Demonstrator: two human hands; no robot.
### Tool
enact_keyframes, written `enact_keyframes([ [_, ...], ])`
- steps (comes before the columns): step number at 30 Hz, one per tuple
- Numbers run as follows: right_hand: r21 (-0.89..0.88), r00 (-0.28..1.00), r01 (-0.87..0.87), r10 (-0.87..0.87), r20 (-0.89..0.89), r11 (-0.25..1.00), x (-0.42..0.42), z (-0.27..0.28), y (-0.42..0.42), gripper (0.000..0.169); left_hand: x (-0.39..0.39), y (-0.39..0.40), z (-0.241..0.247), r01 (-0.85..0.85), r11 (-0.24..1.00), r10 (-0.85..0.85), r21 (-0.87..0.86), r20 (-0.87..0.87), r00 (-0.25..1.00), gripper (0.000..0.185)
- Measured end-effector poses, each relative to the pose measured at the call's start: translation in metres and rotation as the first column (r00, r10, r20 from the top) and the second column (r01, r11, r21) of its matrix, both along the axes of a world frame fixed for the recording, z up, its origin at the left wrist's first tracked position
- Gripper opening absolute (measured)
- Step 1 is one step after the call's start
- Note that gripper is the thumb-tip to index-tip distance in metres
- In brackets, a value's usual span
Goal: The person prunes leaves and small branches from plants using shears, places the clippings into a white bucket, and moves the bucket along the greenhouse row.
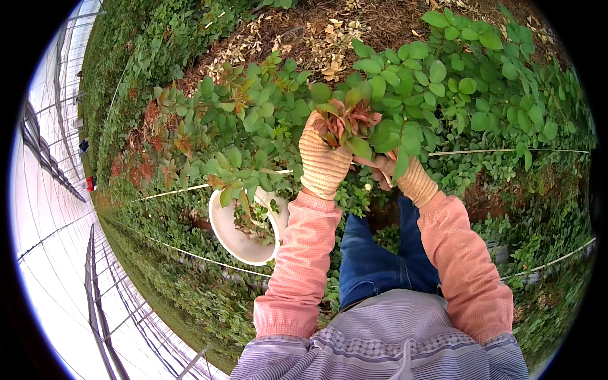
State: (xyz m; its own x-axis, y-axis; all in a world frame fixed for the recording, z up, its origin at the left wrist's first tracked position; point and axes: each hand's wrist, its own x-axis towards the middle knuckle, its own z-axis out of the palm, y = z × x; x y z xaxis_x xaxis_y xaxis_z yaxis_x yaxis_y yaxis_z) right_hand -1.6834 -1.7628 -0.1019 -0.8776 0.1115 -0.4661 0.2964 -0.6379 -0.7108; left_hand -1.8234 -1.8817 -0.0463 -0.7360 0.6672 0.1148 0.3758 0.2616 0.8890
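My left hand [325, 159], in a striped knitted work glove, is closed around leafy shoots with reddish young leaves [346, 121] on top. Close by on the right, my right hand [413, 183] wears a matching glove, its fingers pointing in under the shoots. Green leaves partly cover those fingers, so what they hold cannot be made out. Left of my left forearm is a white plastic bucket [219, 232] with leafy cuttings [256, 221] inside. Rose-like bushes [408, 95] with rounded green leaves stand around both hands.
Pale cords [503, 151] run along the plant rows. Beyond the bushes, brown mulch [389, 28] carries dry fallen leaves [332, 66]. A greenhouse frame with translucent covering [52, 156] rises at the left. Small figures in red [90, 183] and dark clothing [84, 145] appear far off.
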Motion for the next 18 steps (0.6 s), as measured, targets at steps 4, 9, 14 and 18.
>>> enact_keyframes([
  [4, -0.130, 0.997, 0.052, -0.045, 0.054, 0.990, 0.022, 0.031, -0.012, 0.056, 0.005, -0.048, 0.008, -0.156, 0.980, 0.155, 0.121, 0.015, 0.988, 0.038],
  [9, -0.110, 0.987, -0.150, 0.141, -0.080, 0.983, -0.021, 0.032, -0.040, 0.052, -0.042, -0.084, 0.035, -0.477, 0.860, 0.492, 0.182, -0.046, 0.869, 0.041],
  [14, -0.226, 0.987, -0.153, 0.139, -0.077, 0.962, -0.083, 0.018, -0.055, 0.046, -0.082, -0.081, 0.046, -0.263, 0.961, 0.271, 0.082, -0.449, 0.851, 0.028],
  [18, -0.236, 0.979, -0.202, 0.190, -0.072, 0.951, -0.103, 0.008, -0.060, 0.046, -0.091, -0.074, 0.044, -0.232, 0.973, 0.182, -0.017, -0.564, 0.806, 0.026],
])
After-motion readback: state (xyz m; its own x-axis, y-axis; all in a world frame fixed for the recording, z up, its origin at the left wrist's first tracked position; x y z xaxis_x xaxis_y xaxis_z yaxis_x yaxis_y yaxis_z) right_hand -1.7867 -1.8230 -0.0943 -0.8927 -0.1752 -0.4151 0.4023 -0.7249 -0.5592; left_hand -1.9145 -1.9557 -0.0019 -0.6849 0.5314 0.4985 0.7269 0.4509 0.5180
